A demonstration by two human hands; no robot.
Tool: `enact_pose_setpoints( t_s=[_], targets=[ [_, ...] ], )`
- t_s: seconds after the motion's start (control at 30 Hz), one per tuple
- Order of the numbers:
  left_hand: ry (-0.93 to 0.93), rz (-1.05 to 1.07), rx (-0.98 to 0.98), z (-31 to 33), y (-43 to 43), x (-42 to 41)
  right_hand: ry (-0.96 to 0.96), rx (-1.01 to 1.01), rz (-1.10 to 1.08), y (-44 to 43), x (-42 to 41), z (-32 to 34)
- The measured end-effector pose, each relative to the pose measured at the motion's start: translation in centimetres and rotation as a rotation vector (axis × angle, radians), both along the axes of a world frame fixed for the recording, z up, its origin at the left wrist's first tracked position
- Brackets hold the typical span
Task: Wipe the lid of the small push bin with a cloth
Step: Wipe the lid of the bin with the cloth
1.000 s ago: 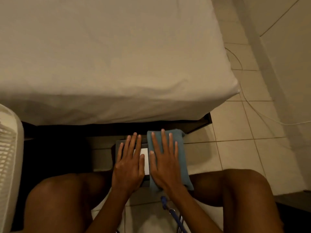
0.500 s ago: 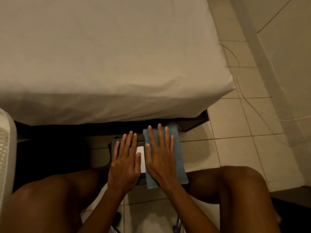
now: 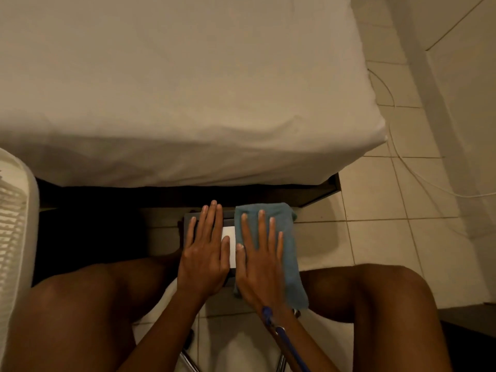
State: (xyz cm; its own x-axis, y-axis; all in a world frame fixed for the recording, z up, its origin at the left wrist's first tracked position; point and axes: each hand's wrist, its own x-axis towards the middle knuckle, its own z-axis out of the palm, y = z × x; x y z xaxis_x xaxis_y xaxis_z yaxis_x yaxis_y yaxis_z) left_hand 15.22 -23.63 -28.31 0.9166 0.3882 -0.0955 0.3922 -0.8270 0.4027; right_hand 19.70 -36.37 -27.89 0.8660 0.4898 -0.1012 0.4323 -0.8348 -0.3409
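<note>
Two hands lie flat on top of the small push bin (image 3: 188,224), which sits on the tiled floor (image 3: 375,237) between the person's knees, just in front of the dark gap under the bed (image 3: 174,89). Only a thin white strip of the lid (image 3: 228,232) shows between the hands. The rest is covered.

The blue cloth (image 3: 287,237) is spread over the right side of the lid and hangs off its right edge. Compared with a second ago, the cloth and the right hand sit in almost the same spot on the bin. The view has shifted a little, but the cloth has hardly slid at all. So I think the wiping is slow or has only just begun, and the left part of the lid is not yet wiped.

The right hand (image 3: 257,264) rests palm down on the cloth. Its fingers are straight and a little spread, pointing toward the bed, and they press the cloth flat. They do not pinch it. The left hand (image 3: 205,259) rests palm down on the bare left side of the lid. Its fingers are straight and close together, and the thumb lies beside the white strip. It looks like it is holding the bin steady, or keeping the push lid from tipping.

A white slatted basket (image 3: 13,224) stands at the far left. A thin white cable (image 3: 418,181) runs across the floor on the right.
</note>
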Motion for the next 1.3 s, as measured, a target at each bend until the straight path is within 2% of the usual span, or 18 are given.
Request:
enact_pose_setpoints(
  t_s=[0.13,0.3,0.4,0.47,0.53,0.63,0.73,0.8,0.87,0.97,1.03,1.1,1.2,1.3],
  targets=[
    [0.005,-0.008,0.011,-0.1,0.0,0.1,0.016,0.027,-0.003,1.7,4.6,0.5],
    [0.008,-0.006,0.020,-0.2,-0.1,-0.1,0.057,0.018,0.026,0.2,-0.3,1.1],
    [0.019,-0.005,0.030,-0.1,0.0,0.1,0.041,0.014,0.123,1.1,3.2,0.6],
    [0.017,-0.007,0.036,-0.2,0.0,0.2,0.050,0.041,0.093,1.7,5.4,0.8],
    [0.023,-0.010,0.037,-0.1,-0.1,0.1,0.056,0.047,0.016,1.2,3.6,0.9],
    [0.031,-0.005,0.049,-0.1,0.0,0.0,0.069,0.008,0.024,0.3,0.3,1.1],
    [0.029,-0.004,0.048,0.0,-0.1,0.1,0.040,-0.011,0.101,1.2,4.3,0.6],
    [0.022,-0.004,0.050,0.1,-0.2,0.2,0.050,0.008,0.023,1.2,6.1,0.6],
    [0.023,-0.006,0.046,0.1,-0.2,0.1,0.048,0.002,-0.050,0.4,3.7,0.7],
    [0.020,0.001,0.044,0.0,0.0,0.0,0.031,-0.049,-0.015,-0.4,0.4,0.7],
    [0.024,-0.002,0.047,0.0,-0.1,0.2,0.013,-0.055,0.042,0.0,3.3,0.3],
    [0.028,-0.006,0.060,-0.1,-0.2,0.2,0.017,-0.049,0.004,0.5,6.3,0.3],
    [0.042,-0.002,0.054,-0.1,0.0,0.1,0.024,-0.031,-0.082,-0.2,2.9,0.5],
    [0.026,0.005,0.036,-0.1,-0.1,-0.1,0.014,-0.058,-0.025,-1.4,0.4,0.5]
  ],
)
